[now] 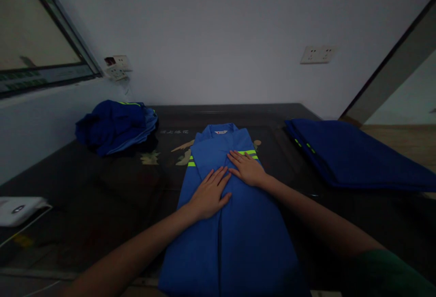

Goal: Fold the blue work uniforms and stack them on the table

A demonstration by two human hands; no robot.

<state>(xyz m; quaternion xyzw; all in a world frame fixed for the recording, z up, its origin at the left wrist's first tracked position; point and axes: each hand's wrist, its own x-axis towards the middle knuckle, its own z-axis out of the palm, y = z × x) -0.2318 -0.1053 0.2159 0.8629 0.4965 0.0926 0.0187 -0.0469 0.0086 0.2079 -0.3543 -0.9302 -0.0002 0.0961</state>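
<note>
Evidently both hands lie flat on a blue jacket (254,224), which is laid out lengthwise on the dark counter (112,197), its collar (221,130) at twelve o'clock and its body running down to six. A small white label (221,132) shows inside the collar, and bright yellow-green bands (250,155) cross the jacket at either side, below the collar.

The left hand (209,195) rests palm down near the middle of the jacket, fingers open and extended, thumb held out towards three o'clock. The right hand (247,168) lies just beyond it, towards one o'clock, also palm down, its fingers open and pointing towards ten; they partly cover the band there. Neither hand grips the cloth.

Taking the hands as the centre of the dial, a crumpled pile of blue clothing (114,126) sits at ten o'clock, and flat, folded dark blue garments (357,156) lie at three. Near nine o'clock, at the counter's side, is a white device (20,210) with a white cable (29,226). On the wall (218,38), a pair of sockets (318,55) shows between one and two o'clock.
</note>
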